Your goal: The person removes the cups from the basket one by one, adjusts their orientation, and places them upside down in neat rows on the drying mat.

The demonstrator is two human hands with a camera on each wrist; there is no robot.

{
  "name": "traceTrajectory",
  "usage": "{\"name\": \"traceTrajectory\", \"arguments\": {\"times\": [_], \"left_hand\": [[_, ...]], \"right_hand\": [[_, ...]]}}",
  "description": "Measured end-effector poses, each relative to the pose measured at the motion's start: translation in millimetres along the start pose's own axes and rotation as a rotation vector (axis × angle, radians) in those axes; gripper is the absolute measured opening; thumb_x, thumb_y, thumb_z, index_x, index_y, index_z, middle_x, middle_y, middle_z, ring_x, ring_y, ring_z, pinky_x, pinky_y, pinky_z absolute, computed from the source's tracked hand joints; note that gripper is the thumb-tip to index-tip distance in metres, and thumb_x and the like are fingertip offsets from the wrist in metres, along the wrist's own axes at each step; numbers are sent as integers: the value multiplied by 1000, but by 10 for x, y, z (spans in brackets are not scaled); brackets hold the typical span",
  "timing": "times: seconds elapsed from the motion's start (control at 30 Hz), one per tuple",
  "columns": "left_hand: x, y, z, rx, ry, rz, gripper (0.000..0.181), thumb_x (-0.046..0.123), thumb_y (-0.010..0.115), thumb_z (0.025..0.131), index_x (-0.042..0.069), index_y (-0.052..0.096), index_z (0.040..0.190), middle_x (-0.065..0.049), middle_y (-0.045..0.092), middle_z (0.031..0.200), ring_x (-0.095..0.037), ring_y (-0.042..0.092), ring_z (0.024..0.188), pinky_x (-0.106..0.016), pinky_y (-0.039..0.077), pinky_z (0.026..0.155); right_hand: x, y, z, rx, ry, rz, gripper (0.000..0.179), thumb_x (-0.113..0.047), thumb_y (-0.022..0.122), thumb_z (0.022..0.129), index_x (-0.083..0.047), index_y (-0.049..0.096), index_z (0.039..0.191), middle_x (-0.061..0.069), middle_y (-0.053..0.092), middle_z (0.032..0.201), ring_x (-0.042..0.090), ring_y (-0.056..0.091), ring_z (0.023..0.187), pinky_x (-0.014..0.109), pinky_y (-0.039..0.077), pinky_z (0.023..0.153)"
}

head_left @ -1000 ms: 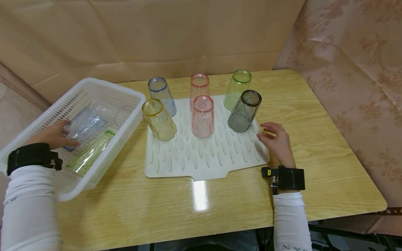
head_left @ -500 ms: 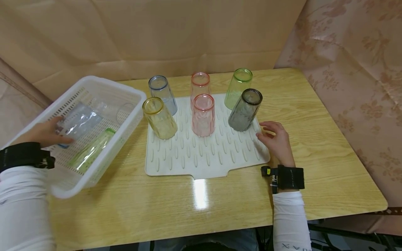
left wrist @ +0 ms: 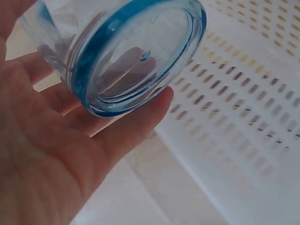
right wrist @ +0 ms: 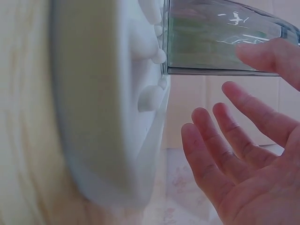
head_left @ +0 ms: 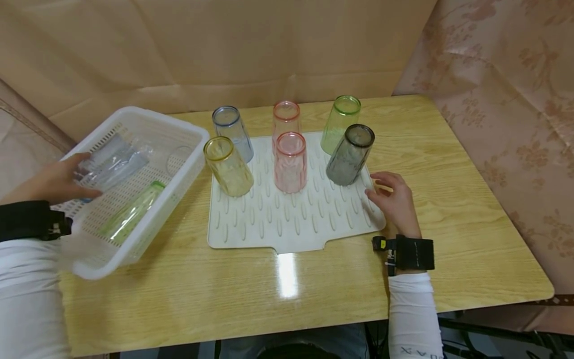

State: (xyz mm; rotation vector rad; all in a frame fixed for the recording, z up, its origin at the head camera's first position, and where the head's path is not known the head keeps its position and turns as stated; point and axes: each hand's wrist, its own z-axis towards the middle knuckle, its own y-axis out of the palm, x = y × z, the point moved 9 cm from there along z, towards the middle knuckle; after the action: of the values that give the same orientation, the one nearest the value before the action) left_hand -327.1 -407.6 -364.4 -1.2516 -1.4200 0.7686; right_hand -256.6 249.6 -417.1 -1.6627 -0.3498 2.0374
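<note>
My left hand (head_left: 58,182) grips a clear glass with a blue base (left wrist: 136,61), tilted inside the white basket (head_left: 96,274). Its fingers curl round the glass near the base in the left wrist view. Beside it in the basket lies a green glass (head_left: 134,212) on its side. The right hand (head_left: 396,204) hovers by the right edge of the white drying mat (head_left: 296,239), fingers loosely bent, holding nothing. Closest to that hand stands a grey glass (head_left: 347,159), upside down on the mat; a gap shows between them in the head view.
Also upside down on the mat are a yellow glass (head_left: 230,172), a blue glass (head_left: 235,137), two pink glasses, the front pink glass (head_left: 290,169) among them, and a light green glass (head_left: 338,127). A wooden table (head_left: 202,299) carries everything. Brown sheeting (head_left: 224,50) hangs behind.
My left hand has moved left and slightly up within the basket, drawing the blue-based glass away from the green one. The right hand has stayed in place.
</note>
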Motion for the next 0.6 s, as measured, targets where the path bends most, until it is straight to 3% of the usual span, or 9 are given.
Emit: {"name": "traceTrajectory", "arguments": {"times": [0.17, 0.37, 0.6], "left_hand": [[132, -84, -39, 8, 10, 4, 101, 22, 80, 78, -17, 11, 141, -48, 36, 117, -62, 45, 99, -72, 37, 81], [376, -230, -121, 88, 104, 81, 92, 15, 82, 74, -16, 21, 135, -49, 43, 112, -61, 50, 91, -68, 43, 74], [664, -350, -226, 145, 173, 118, 95, 18, 84, 72, -11, 24, 139, -44, 48, 110, -57, 53, 89, -68, 44, 72]], "right_hand": [[-1, -16, -19, 1, 6, 0, 39, -1, 70, 86, 9, 59, 122, 25, 46, 128, 43, 52, 113, 54, 44, 94], [12, -26, -33, 7, 4, 2, 40, -1, 71, 86, 9, 59, 123, 26, 47, 127, 44, 52, 113, 55, 44, 93], [2, -14, -46, 8, 17, 3, 38, -2, 71, 86, 8, 60, 121, 24, 48, 126, 42, 52, 113, 53, 44, 94]]}}
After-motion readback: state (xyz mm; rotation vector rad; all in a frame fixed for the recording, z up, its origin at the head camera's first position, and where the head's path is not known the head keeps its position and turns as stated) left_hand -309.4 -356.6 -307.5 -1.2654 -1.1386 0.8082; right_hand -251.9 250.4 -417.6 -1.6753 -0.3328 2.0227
